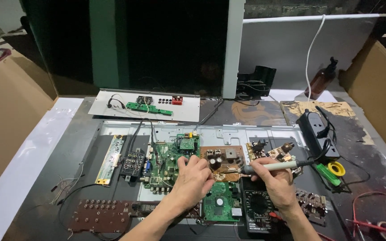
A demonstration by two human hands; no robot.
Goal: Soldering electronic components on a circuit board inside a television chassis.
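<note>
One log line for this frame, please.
right hand: holds soldering iron, tip on brown board | left hand: rests beside tip, on green board

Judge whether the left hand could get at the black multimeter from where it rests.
Probably yes: the left hand rests by the brown board, and the multimeter lies close, though the right hand partly covers it.

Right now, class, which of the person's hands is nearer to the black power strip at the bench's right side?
Right. The right hand, holding the grey soldering iron, sits just below-left of the black power strip; the left hand rests farther left on the circuit boards.
</note>
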